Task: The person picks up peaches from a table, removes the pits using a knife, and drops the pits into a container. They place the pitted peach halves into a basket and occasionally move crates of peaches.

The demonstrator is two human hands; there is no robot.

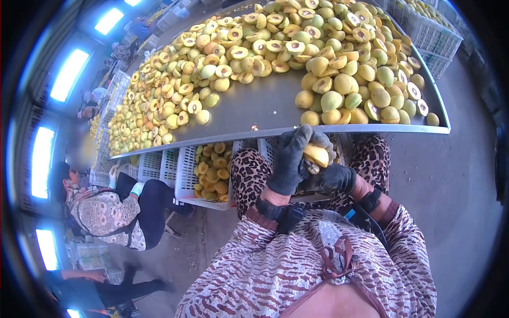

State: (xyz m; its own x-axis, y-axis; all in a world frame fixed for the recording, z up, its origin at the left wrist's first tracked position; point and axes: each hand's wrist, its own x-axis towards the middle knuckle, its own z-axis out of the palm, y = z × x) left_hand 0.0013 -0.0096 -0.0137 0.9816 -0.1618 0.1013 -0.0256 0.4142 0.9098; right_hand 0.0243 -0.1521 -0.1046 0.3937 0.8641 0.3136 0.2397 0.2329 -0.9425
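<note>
Both hands wear dark gloves and meet over my lap, just below the near edge of the metal table [254, 103]. My left hand [289, 161] is wrapped round a yellow fruit half [316, 155]. Beneath it, my right hand [331, 178] is closed around a small metallic thing [313, 168], mostly hidden between the hands; I cannot make out what it is. Many halved yellow-green fruits [339, 85] are heaped on the table, several with brown centres showing.
Under the table's edge stands a white crate [185, 175] with fruit halves [214, 172]. A seated co-worker [114, 212] is at the left, with another person [79, 289] lower left. Stacked crates [432, 42] stand beyond the table's right side.
</note>
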